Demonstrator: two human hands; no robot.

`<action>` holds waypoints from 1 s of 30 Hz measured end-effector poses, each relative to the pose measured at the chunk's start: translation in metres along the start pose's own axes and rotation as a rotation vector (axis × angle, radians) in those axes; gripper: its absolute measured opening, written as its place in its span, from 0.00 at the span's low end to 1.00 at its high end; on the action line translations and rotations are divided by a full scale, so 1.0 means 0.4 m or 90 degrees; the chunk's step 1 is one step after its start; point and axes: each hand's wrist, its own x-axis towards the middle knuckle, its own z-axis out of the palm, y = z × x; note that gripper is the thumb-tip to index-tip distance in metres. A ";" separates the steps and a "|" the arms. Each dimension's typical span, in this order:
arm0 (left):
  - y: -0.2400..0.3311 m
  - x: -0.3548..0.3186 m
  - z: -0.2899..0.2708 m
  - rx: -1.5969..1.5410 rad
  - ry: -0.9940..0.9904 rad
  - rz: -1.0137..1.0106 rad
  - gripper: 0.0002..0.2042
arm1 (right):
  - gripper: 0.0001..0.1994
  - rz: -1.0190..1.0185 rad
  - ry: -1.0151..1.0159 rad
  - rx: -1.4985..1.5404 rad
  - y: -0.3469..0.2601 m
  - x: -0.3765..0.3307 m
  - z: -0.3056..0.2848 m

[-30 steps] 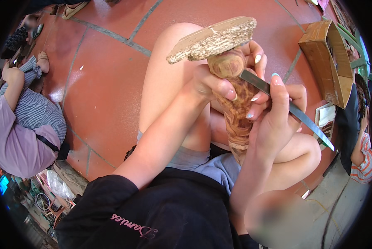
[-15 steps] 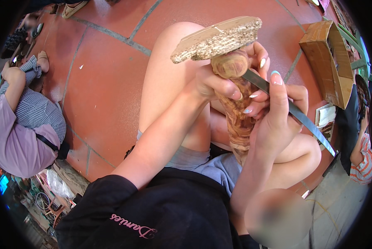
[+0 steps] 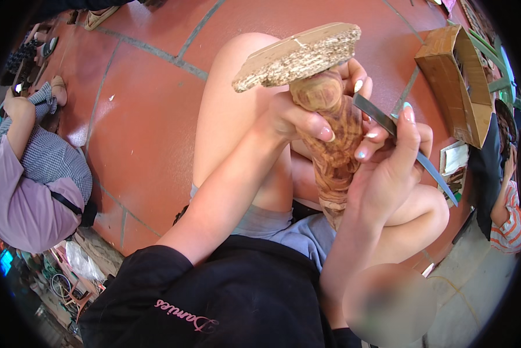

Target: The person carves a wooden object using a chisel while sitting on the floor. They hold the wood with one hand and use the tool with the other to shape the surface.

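Note:
A carved piece of brown, swirl-grained wood (image 3: 333, 151) leans up from my lap, with a rough, pale, flat-topped slab end (image 3: 298, 57) at its top. My left hand (image 3: 307, 119) is wrapped round the wood just below the slab, its thumb on the near side and fingers curling round the far side. My right hand (image 3: 391, 159) pinches a thin, flat grey strip (image 3: 434, 174), whose exact kind I cannot make out. The strip's upper end is close beside the wood, with a small gap showing. Several fingertips of my right hand are near the wood's right side.
An open cardboard box (image 3: 446, 84) stands on the red tiled floor (image 3: 150, 116) at the far right. A person in a lilac top (image 3: 34, 209) sits at the left. At the right edge is another person in a striped sleeve (image 3: 509, 220).
My right hand has drawn the strip slightly away from the wood, and its upper end now stands apart. The wood and my left hand have shifted a little leftward.

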 end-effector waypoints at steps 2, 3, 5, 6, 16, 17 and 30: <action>-0.003 0.010 -0.002 0.023 -0.014 -0.002 0.29 | 0.15 0.016 0.026 0.002 -0.019 0.002 -0.009; -0.001 0.013 0.006 0.033 0.008 -0.009 0.29 | 0.16 0.025 0.038 0.003 -0.030 0.004 -0.010; 0.004 0.015 0.030 0.054 0.051 -0.021 0.30 | 0.18 0.023 0.082 0.004 -0.034 0.017 -0.018; 0.006 0.015 0.036 0.077 0.068 -0.027 0.31 | 0.18 -0.017 0.034 0.035 -0.029 0.027 -0.036; -0.007 0.047 0.021 0.153 -0.119 0.070 0.43 | 0.14 -0.183 -0.119 -0.079 -0.077 0.023 -0.091; -0.006 0.053 0.012 0.145 -0.164 0.058 0.44 | 0.13 -0.171 -0.159 -0.106 -0.087 0.019 -0.109; -0.048 0.060 0.022 0.079 -0.198 0.124 0.37 | 0.13 -0.097 -0.273 -0.050 -0.141 -0.023 -0.190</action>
